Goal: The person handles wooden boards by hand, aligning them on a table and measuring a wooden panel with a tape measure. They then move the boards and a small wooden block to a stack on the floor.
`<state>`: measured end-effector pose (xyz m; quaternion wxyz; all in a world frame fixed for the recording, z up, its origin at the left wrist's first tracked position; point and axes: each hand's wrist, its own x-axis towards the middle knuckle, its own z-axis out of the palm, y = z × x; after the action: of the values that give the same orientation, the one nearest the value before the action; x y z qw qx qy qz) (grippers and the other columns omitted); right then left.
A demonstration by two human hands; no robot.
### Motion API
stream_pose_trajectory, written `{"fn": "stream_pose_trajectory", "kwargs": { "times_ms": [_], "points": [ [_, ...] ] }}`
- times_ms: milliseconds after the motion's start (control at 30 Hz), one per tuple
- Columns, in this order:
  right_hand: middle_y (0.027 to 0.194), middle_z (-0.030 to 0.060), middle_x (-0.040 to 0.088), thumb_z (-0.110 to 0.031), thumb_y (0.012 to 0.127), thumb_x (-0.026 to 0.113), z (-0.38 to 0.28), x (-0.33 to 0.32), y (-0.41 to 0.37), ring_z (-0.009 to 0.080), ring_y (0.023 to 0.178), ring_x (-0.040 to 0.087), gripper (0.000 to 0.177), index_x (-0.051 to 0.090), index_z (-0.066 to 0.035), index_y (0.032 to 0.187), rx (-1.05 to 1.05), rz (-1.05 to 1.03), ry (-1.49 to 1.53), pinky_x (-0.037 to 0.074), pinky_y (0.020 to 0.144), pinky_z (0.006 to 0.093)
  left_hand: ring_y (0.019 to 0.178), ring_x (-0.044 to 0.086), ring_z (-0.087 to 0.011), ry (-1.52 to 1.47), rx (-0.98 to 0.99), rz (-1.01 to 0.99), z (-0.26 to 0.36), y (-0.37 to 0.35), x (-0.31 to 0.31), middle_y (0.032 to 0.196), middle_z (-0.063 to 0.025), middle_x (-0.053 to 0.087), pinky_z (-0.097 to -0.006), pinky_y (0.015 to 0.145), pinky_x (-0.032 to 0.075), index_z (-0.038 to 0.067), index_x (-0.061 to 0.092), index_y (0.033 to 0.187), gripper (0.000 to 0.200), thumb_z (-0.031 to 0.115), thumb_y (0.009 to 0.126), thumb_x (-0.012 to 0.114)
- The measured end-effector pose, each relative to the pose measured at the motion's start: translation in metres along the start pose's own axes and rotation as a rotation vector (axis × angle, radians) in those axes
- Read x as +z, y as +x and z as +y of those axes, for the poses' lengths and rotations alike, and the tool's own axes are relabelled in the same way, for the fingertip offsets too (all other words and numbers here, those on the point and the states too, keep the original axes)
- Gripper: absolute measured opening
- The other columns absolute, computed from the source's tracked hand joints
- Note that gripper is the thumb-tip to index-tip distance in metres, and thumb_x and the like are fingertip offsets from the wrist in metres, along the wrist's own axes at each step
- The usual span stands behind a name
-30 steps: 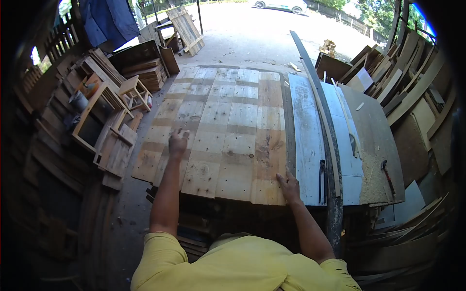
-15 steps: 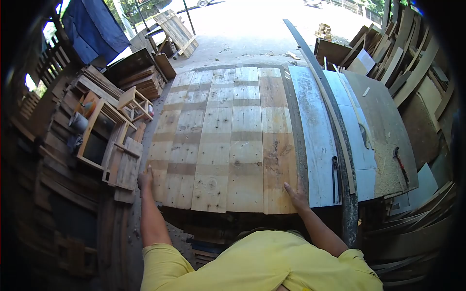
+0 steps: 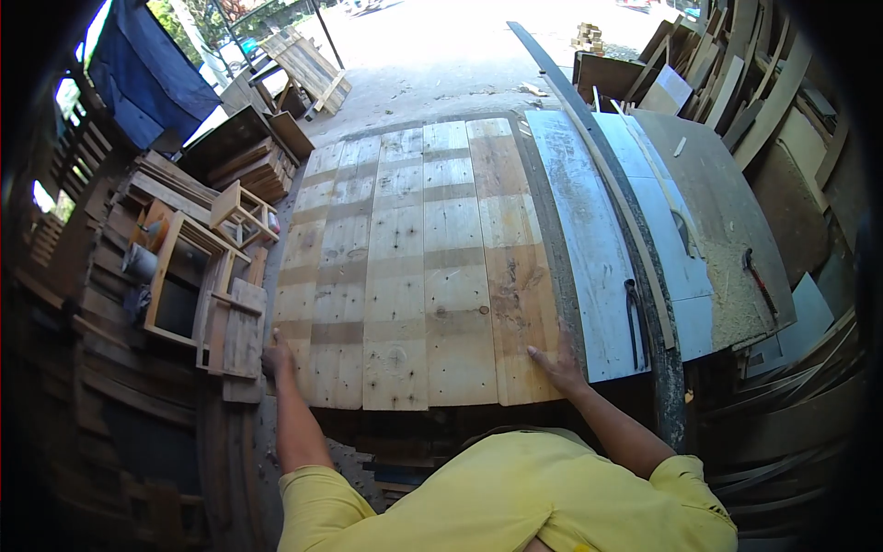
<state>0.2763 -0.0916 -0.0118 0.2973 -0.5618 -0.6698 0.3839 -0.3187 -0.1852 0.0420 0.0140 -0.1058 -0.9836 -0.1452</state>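
Observation:
Several pale wooden planks (image 3: 395, 276), with darker cross bands and nail holes, lie side by side as a wide panel in front of me. My left hand (image 3: 280, 357) is closed around the panel's left edge near its front corner, thumb on top and fingers mostly hidden. At the opposite side, my right hand (image 3: 559, 370) grips the edge of the browner right-hand plank (image 3: 515, 276). Its thumb rests on the wood, while the other fingers lie along the side. Right of that hand, a pair of pincers (image 3: 635, 322) lies on a whitish-blue board (image 3: 575, 239).
A long dark beam (image 3: 635, 221) crosses the boards on the right. Beyond it are a hammer-like tool (image 3: 760, 281) and sawdust (image 3: 731, 313). Small wooden frames (image 3: 189, 276) and a stool-like piece (image 3: 241, 213) stand left. Scrap boards (image 3: 773, 101) lean at the right.
The view has turned slightly, so the panel's far end sits further left. My right thumb has shifted a little left over the plank. Both hands remain at the panel's edges.

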Motion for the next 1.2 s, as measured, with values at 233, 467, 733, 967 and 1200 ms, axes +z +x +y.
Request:
{"fn": "stream_pose_trajectory", "kwargs": {
  "times_ms": [233, 467, 733, 967, 1200],
  "points": [
    [0.149, 0.0286, 0.027, -0.049, 0.084, 0.067, -0.001, -0.028, 0.026, 0.0387, 0.14, 0.027, 0.096, 0.02, 0.006, 0.147, 0.079, 0.039, 0.023, 0.023, 0.115, 0.0428, 0.111, 0.058, -0.041, -0.133, 0.226, 0.044, 0.018, 0.051, 0.019, 0.116, -0.0266, 0.061, -0.0505, 0.092, 0.045, -0.003, 0.061, 0.114, 0.062, 0.048, 0.078, 0.055],
    [0.151, 0.0229, 0.029, -0.046, 0.086, 0.067, -0.007, -0.014, 0.113, 0.0344, 0.141, 0.027, 0.088, 0.026, 0.004, 0.146, 0.014, 0.038, -0.024, 0.023, 0.116, 0.0395, 0.108, 0.058, -0.043, -0.235, 0.413, -0.059, 0.087, 0.114, 0.056, 0.115, -0.0272, 0.061, -0.048, 0.093, 0.044, -0.003, 0.059, 0.112, 0.063, 0.049, 0.078, 0.062],
    [0.152, 0.0229, 0.029, -0.032, 0.088, 0.068, -0.018, -0.005, 0.11, 0.0319, 0.142, 0.027, 0.08, 0.026, 0.003, 0.147, 0.001, 0.012, 0.159, 0.025, 0.115, 0.0378, 0.107, 0.055, -0.0379, -0.102, 0.348, 0.169, 0.123, 0.081, 0.061, 0.115, -0.0204, 0.057, -0.0489, 0.091, 0.045, 0.001, 0.058, 0.112, 0.067, 0.055, 0.074, 0.064],
    [0.15, 0.0246, 0.031, -0.034, 0.089, 0.065, -0.012, -0.001, 0.117, 0.0343, 0.14, 0.03, 0.078, 0.026, 0.002, 0.147, -0.011, 0.08, 0.107, 0.026, 0.115, 0.039, 0.112, 0.053, -0.0383, -0.068, 0.324, 0.268, 0.119, 0.096, 0.085, 0.118, -0.0209, 0.055, -0.0482, 0.093, 0.044, 0.003, 0.056, 0.116, 0.076, 0.066, 0.073, 0.063],
    [0.152, 0.0238, 0.026, -0.045, 0.093, 0.055, -0.026, -0.006, 0.115, 0.0339, 0.143, 0.023, 0.08, 0.023, 0.003, 0.147, 0.019, 0.05, 0.061, 0.021, 0.117, 0.0382, 0.119, 0.05, -0.039, -0.017, 0.34, 0.067, 0.12, 0.097, 0.061, 0.127, -0.0236, 0.052, -0.0462, 0.101, 0.039, 0.005, 0.051, 0.127, 0.087, 0.072, 0.072, 0.061]
  ]
}}
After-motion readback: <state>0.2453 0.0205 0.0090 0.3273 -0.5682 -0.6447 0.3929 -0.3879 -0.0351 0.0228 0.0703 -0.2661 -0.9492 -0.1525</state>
